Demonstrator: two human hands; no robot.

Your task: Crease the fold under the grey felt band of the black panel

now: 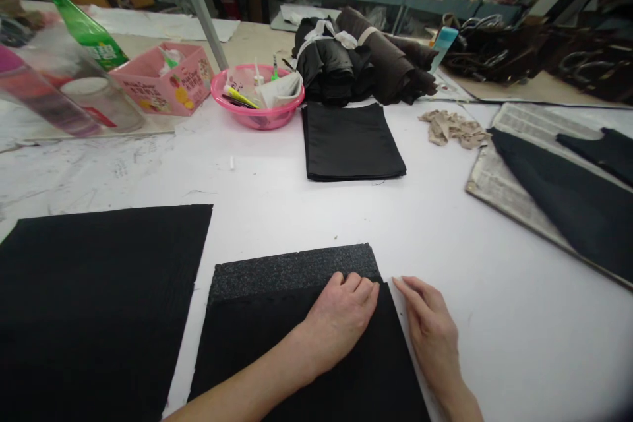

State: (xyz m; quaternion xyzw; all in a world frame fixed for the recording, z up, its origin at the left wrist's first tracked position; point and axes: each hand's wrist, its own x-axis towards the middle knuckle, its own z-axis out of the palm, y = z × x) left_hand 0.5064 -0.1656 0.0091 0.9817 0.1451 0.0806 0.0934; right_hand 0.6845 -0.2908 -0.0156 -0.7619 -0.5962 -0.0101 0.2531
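A black fabric piece lies flat in front of me, with a speckled dark grey strip along its far edge. My left hand reaches across the fabric from the lower left. Its fingers are curled and closed on the fabric's edge, near the right end of the strip. Just off the right edge of the same fabric is my right hand, fingers stretched toward the corner with nothing visible in them. Another black fabric piece lies flat at the left.
A stack of black sheets sits farther back, before tied dark rolls. Left of it stand a pink basin with small items, a pink box and a green bottle. A grey board bearing dark cut pieces lies right.
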